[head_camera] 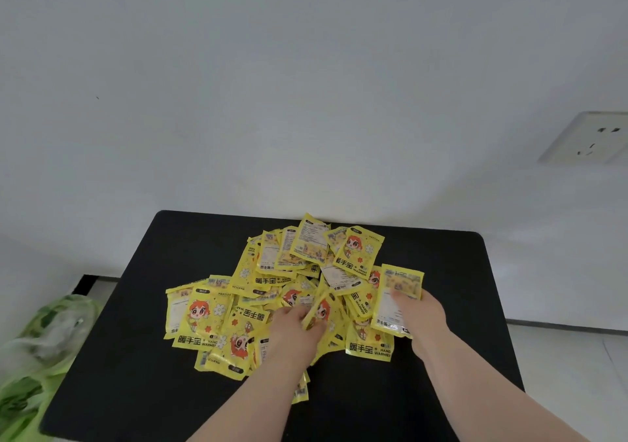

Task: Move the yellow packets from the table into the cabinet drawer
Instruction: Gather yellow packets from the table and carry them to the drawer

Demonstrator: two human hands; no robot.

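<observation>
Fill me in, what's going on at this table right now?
A person is picking through a heap of yellow packets on the black table. The right hand holds a lifted packet at the heap's right edge, and the left hand grips a creased packet in the middle. Most packets lie on the table, and no cabinet drawer is in view. A green bag shows to the table's left.

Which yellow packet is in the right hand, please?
The packet at the right edge of the pile, back side showing; the left hand grips another mid-pile.
</observation>
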